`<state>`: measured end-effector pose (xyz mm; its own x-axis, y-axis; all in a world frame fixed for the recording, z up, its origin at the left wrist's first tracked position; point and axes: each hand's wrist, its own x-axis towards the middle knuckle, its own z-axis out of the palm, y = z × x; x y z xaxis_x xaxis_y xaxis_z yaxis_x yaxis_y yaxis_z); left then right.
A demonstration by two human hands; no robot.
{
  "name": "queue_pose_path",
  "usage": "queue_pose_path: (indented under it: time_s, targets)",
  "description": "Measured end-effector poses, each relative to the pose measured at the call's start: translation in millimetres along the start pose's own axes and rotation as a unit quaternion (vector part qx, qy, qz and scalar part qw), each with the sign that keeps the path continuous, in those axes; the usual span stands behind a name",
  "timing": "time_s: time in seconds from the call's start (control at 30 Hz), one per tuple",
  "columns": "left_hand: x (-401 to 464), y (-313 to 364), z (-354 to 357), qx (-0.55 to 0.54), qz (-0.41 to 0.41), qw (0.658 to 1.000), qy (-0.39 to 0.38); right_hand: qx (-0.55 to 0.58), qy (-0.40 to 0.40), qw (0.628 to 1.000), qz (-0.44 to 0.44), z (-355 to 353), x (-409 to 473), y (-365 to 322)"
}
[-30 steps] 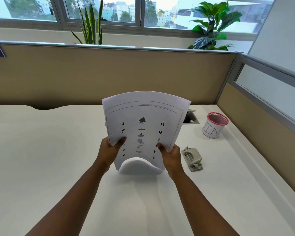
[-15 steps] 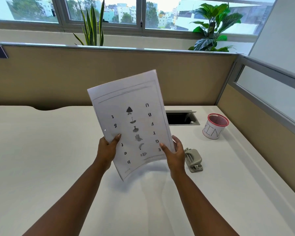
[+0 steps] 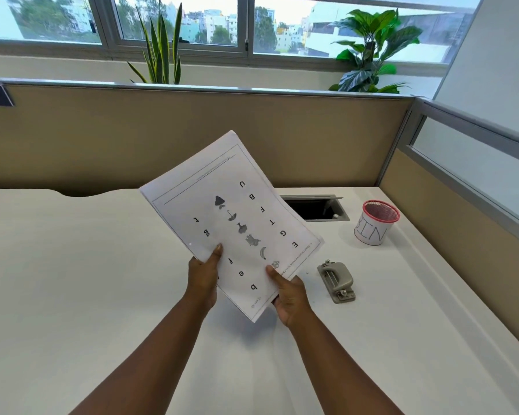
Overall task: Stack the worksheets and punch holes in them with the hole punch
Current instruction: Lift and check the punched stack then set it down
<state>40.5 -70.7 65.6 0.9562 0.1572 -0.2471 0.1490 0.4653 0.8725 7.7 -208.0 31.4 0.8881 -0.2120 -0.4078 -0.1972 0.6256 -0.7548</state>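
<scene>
Both hands, left hand and right hand, grip the tilted worksheets above the open desk.

- One stack of worksheets, sheet count not tellable, held above the desk.
- Two hands: left hand, right hand, both gripping the stack.
- One hole punch, right of the stack.
- One mesh cup, beyond the hole punch.
- Two plants behind the desk.
</scene>
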Motion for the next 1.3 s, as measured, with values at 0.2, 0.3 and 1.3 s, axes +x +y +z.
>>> queue_pose_path:
  time_s: [0.2,0.3,1.3]
  targets:
    - [17.0,22.1,-26.2,-0.063,-0.003,0.998,0.015,-0.136,0.063,0.981,-0.127,-10.0,2.6,-18.7]
    - [30.3,42.8,-42.8,-0.079,0.030,0.996,0.018,-0.171,0.063,0.969,-0.167,-18.3,5.8,-30.2]
    - [48.1,17.0,-93.5,0.233,0.084,0.967,-0.053,-0.273,0.045,0.949,-0.152,-30.3,14.0,-7.6]
